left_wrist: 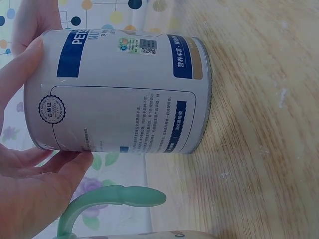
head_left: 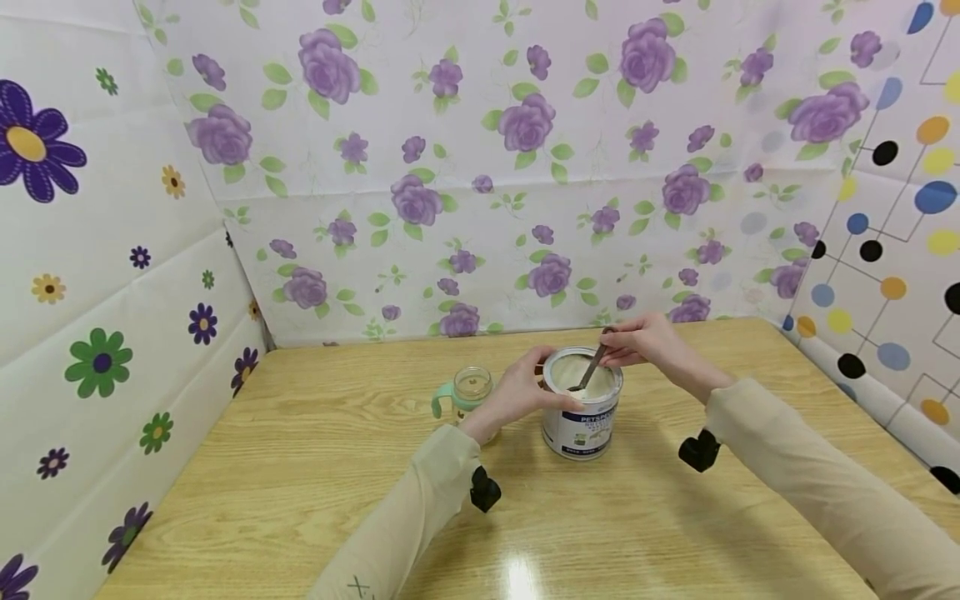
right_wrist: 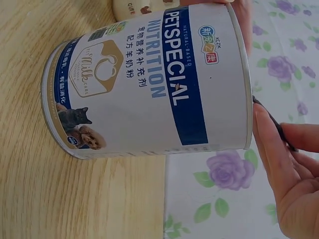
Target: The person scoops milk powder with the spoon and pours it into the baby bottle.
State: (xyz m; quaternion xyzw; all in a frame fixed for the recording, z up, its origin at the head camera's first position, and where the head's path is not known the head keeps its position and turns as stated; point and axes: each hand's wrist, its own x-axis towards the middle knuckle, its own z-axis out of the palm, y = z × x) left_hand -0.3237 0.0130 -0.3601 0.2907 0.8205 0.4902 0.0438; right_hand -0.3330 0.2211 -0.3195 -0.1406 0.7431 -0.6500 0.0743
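"Where is the can (head_left: 577, 433)?"

"On the worktop (head_left: 315, 450), roughly upright, its top open and pale powder (head_left: 564, 372) showing inside. The cup (head_left: 472, 385) with the green handle (head_left: 437, 403) stands near it, on the left."

"What is each hand doing?"

"The left hand (head_left: 517, 395) is wrapped round the can near the rim. The right hand (head_left: 648, 346) pinches the dark spoon (head_left: 592, 367) close to the top of its handle, and the spoon's lower end reaches the powder."

"What could go wrong from here?"

"Spilling, I'd say, most of all. If the spoon lifts too full or catches the rim, powder could drop onto the worktop. The pinch is high on the handle, so a packed patch might twist the spoon loose."

"And on the left side?"

"If that hold slackens while the spoon pushes sideways, the can could slide or tip. The cup is also close to the left wrist; a careless swing might knock it over."

"Count everything for me."

"One can, one spoon, one cup, two hands, two sleeves (head_left: 420, 496), two black wrist pieces (head_left: 484, 490), three patterned wall coverings (head_left: 480, 183) and one worktop. Whether the cup holds anything, I can't tell."
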